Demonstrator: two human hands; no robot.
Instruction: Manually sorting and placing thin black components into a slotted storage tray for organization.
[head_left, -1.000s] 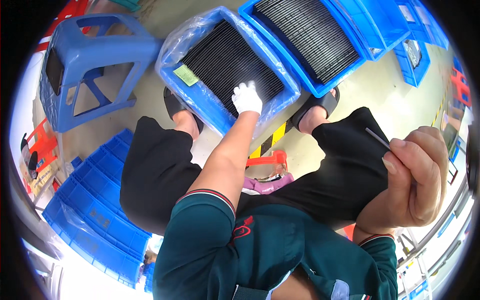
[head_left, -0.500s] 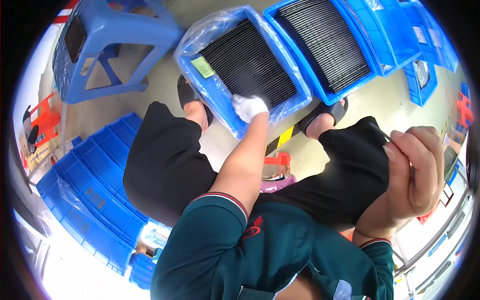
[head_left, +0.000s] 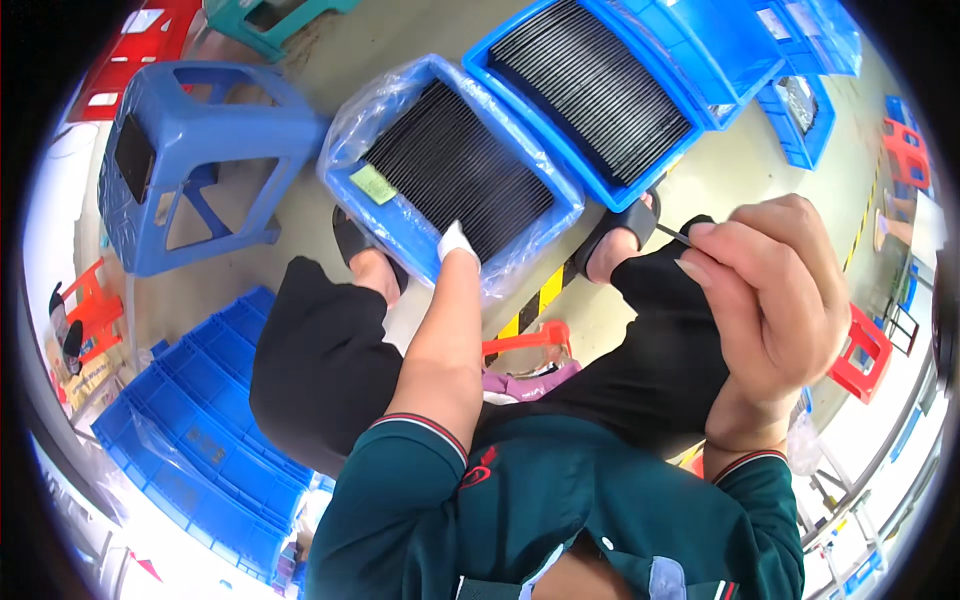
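Note:
My left hand [head_left: 457, 241], in a white glove, reaches to the near end of a blue bin [head_left: 405, 228] lined with clear plastic. Close rows of thin black strips [head_left: 470, 165] fill this bin, and a pale green label [head_left: 374, 184] lies at their left side. The gloved fingertips are beside the near strips; whether they grip one is hidden. Raised at the right, my bare right hand [head_left: 775, 290] is closed, pinching a thin, dark metal-looking tool [head_left: 672, 235] between thumb and forefinger. The tool points left, above my knee.
A second blue bin [head_left: 635, 195] of black strips adjoins at the right, with more blue bins [head_left: 720, 60] beyond. At the left stands a blue stool [head_left: 250, 118] with a dark flat device [head_left: 135, 150]. Stacked blue crates [head_left: 200, 430] are at lower left, a red stool [head_left: 530, 342] between my legs.
The view has shifted, so the bins appear lower and further left. My gloved hand has turned and looks narrower at the bin's near end. My right hand still pinches the tool.

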